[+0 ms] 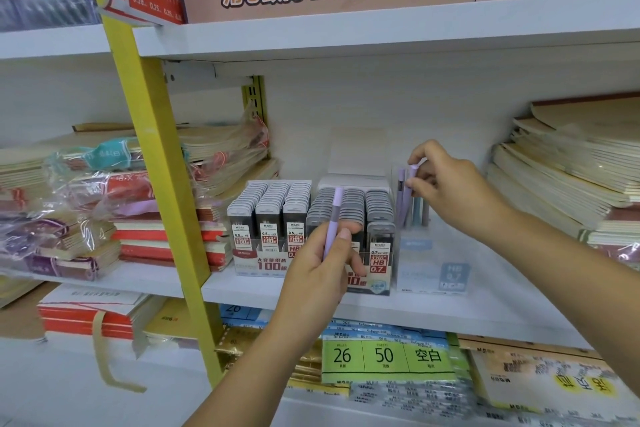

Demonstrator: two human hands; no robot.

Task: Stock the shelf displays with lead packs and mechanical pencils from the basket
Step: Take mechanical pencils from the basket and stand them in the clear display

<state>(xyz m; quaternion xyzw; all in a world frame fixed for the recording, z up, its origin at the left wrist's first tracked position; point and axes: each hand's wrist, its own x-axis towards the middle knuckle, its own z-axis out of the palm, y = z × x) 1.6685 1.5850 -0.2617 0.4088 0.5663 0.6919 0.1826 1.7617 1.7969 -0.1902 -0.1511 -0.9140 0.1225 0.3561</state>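
Head view, first voice: the left hand (322, 263) is gripping a lilac mechanical pencil (333, 215) upright, thumb pressing on the barrel, right in front of the lead-pack displays.

Second voice: And the right hand (446, 191) is pinching the top of a second lilac pencil (411, 180), whose lower end is sitting down inside the clear pencil display (429, 263) at the right end of the row.

First voice: More pencils are standing in that clear box: another lilac one (400, 191) and teal ones (418, 210) just beside it.

Second voice: To its left, two boxes are sitting packed with rows of grey-capped lead packs: the 0.5 display (266, 215) and, right against it, the 0.7 display (379, 218), which the left hand is partly hiding.

First voice: All three are resting on the white shelf (485, 308). Wrapped notebook stacks (86, 218) are lying to the left, beyond the yellow upright (162, 184), and cream notebook stacks (561, 177) are lying on the right.
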